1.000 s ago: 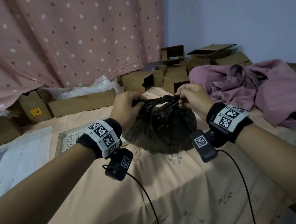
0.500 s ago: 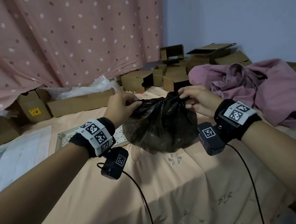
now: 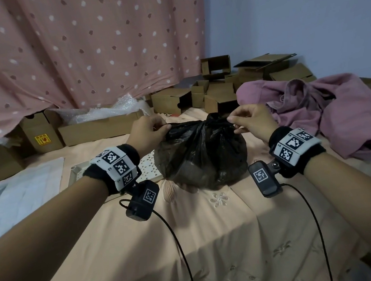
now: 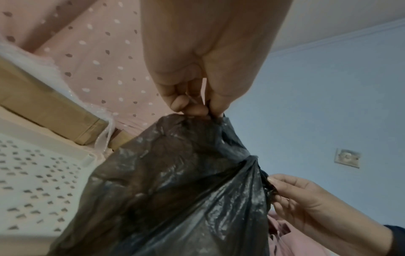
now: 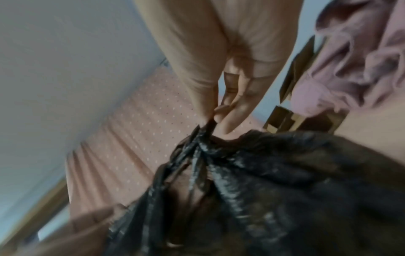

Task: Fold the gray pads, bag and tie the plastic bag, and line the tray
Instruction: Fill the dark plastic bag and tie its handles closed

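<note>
1. Since half a second ago my hands have drawn apart; the plastic bag [image 3: 201, 154] now shows a gathered neck at the top middle.
2. The bag sits on the bed [image 3: 215, 230], overlapping the perforated tray [image 3: 78, 173]; cardboard boxes [image 3: 100, 129] and purple clothing [image 3: 341, 115] lie behind.
3. My left hand [image 3: 147, 133] fingers [image 4: 186, 104] pinch the left flap; my right hand [image 3: 253, 119] fingers [image 5: 228, 114] pinch the right strand.
</note>
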Tool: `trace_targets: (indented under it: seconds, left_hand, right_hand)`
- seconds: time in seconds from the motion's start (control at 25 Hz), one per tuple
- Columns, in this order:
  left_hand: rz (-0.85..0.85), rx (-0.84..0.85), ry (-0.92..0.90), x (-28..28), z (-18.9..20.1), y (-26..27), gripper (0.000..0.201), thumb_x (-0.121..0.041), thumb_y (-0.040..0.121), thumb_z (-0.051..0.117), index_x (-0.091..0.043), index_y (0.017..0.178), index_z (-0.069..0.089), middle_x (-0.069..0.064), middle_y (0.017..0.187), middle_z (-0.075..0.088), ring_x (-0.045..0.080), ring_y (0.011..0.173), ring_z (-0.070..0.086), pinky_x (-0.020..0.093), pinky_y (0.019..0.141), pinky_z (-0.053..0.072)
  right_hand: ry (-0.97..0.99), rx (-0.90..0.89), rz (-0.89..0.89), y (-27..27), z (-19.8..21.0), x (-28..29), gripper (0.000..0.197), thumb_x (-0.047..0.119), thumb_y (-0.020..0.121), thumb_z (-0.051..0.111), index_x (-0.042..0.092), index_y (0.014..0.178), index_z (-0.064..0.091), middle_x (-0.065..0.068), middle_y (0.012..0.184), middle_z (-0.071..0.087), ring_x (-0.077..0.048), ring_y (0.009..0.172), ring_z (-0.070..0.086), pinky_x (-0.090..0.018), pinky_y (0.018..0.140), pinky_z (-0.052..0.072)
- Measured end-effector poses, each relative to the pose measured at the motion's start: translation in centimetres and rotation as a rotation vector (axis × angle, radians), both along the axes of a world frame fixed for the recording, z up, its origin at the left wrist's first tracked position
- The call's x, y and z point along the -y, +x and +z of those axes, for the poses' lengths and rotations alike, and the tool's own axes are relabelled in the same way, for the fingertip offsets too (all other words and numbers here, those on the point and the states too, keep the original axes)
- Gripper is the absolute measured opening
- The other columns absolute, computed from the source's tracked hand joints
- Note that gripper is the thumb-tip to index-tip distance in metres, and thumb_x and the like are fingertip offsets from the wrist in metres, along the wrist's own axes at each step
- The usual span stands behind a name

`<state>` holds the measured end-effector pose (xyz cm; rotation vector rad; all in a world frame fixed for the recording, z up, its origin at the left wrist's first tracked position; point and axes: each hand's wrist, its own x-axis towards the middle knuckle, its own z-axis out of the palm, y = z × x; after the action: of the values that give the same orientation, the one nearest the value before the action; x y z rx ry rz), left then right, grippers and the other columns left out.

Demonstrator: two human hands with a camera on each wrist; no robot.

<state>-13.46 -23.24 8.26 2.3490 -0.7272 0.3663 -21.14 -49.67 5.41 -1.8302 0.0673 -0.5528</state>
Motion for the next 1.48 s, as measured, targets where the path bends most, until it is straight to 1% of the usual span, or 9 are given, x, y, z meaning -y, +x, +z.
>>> trace_targets:
  seconds: [0.12,0.28,0.48,0.64,0.84,0.96,1.24,1.36,1.48]
  left_hand:
    - [-0.009,0.002,0.077,-0.1,-0.4,0.3,0.02,-0.025,0.09,0.06,-0.007,0.089,0.069,0.001,0.076,0.058,0.016,0.074,0.051,0.025,0.067,0.036]
    - [-0.023,0.064,0.186,0.0,-1.2,0.4,0.021,-0.023,0.089,0.061,-0.005,0.089,0.07,0.003,0.078,0.058,0.017,0.075,0.05,0.024,0.068,0.033]
    - [-0.003,0.004,0.392,0.4,-4.4,0.7,0.02,-0.021,0.088,0.059,-0.005,0.092,0.069,0.013,0.093,0.068,0.027,0.085,0.058,0.029,0.072,0.041]
    - [0.053,-0.094,0.492,0.1,-7.6,0.9,0.018,-0.019,0.087,0.06,-0.005,0.092,0.068,0.014,0.099,0.068,0.031,0.094,0.06,0.031,0.077,0.044]
    - [0.141,-0.108,0.402,-2.7,-5.9,2.9,0.015,-0.015,0.085,0.061,-0.005,0.087,0.072,0.016,0.092,0.07,0.032,0.089,0.062,0.031,0.073,0.045]
    - [0.163,-0.109,0.392,-4.8,-5.1,4.0,0.015,-0.016,0.086,0.063,-0.004,0.086,0.071,0.016,0.09,0.07,0.03,0.087,0.062,0.029,0.071,0.043]
    - [0.176,-0.142,0.432,-4.7,-6.7,4.7,0.017,-0.016,0.086,0.061,-0.003,0.085,0.072,0.013,0.087,0.069,0.025,0.08,0.057,0.03,0.071,0.043]
    - [0.194,-0.231,0.424,-4.7,-6.5,4.6,0.016,-0.013,0.087,0.059,-0.008,0.074,0.068,0.005,0.07,0.063,0.02,0.068,0.054,0.026,0.062,0.041]
    - [0.153,-0.413,0.074,-4.2,-6.6,4.2,0.011,-0.009,0.087,0.06,-0.006,0.08,0.068,0.004,0.069,0.068,0.015,0.06,0.059,0.025,0.061,0.052]
  right_hand:
    - [-0.249,-0.013,-0.051,0.1,-0.4,0.1,0.009,0.005,0.088,0.063,0.012,0.083,0.063,-0.004,0.077,0.061,-0.012,0.068,0.062,-0.02,0.064,0.059]
    - [-0.256,-0.057,-0.071,0.8,-1.7,0.8,0.019,0.004,0.088,0.063,0.018,0.075,0.06,-0.004,0.077,0.059,-0.014,0.069,0.063,-0.027,0.069,0.059]
    - [-0.217,-0.236,-0.067,1.7,-5.7,1.9,0.023,0.002,0.086,0.065,0.016,0.069,0.06,-0.003,0.068,0.058,-0.014,0.06,0.061,-0.018,0.054,0.058]
    - [-0.301,-0.34,-0.124,1.8,-8.5,2.0,0.027,0.001,0.085,0.065,0.017,0.064,0.058,-0.003,0.059,0.057,-0.017,0.054,0.06,-0.024,0.052,0.058]
    - [-0.437,-0.353,-0.386,0.9,-8.1,6.1,0.017,0.007,0.087,0.058,0.013,0.071,0.06,-0.01,0.078,0.065,-0.028,0.068,0.062,-0.032,0.056,0.054]
    - [-0.491,-0.363,-0.406,0.4,-8.6,8.6,0.011,0.01,0.084,0.062,0.012,0.073,0.063,-0.011,0.078,0.068,-0.032,0.077,0.067,-0.047,0.073,0.058]
    - [-0.16,-0.445,-0.38,0.4,-9.8,9.0,0.018,0.002,0.091,0.056,0.007,0.074,0.058,-0.017,0.065,0.064,-0.025,0.05,0.061,-0.05,0.067,0.06]
    - [-0.158,-0.464,-0.374,0.2,-9.5,9.2,0.015,0.001,0.092,0.056,0.005,0.078,0.061,-0.017,0.069,0.066,-0.015,0.04,0.063,-0.036,0.055,0.061]
    - [-0.018,-0.386,-0.327,-0.2,-7.8,7.9,0.015,0.005,0.093,0.052,0.013,0.084,0.061,-0.012,0.079,0.069,-0.004,0.043,0.064,-0.027,0.052,0.059]
